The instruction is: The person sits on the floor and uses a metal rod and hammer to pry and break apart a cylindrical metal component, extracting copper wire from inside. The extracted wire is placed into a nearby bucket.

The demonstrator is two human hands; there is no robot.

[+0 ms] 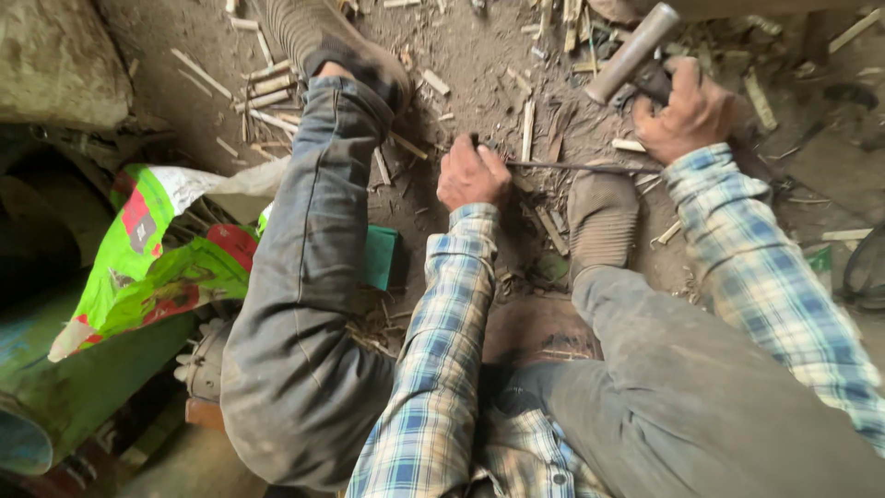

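A thin dark metal rod [581, 168] lies level just above the dirt floor [479, 55] at centre frame, its left end clenched in the left hand [472, 173] and its far end running rightward above the right shoe [601, 217]; it appears stiff, light and narrow, best gripped in a full fist near the end. The right hand [687, 112], upper right of the frame, is closed around the handle of a hammer [634, 51] with a grey cylindrical head, judged heavy and top-weighted. A green and red printed sack [152, 267] lies crumpled at left; its contents are not visible.
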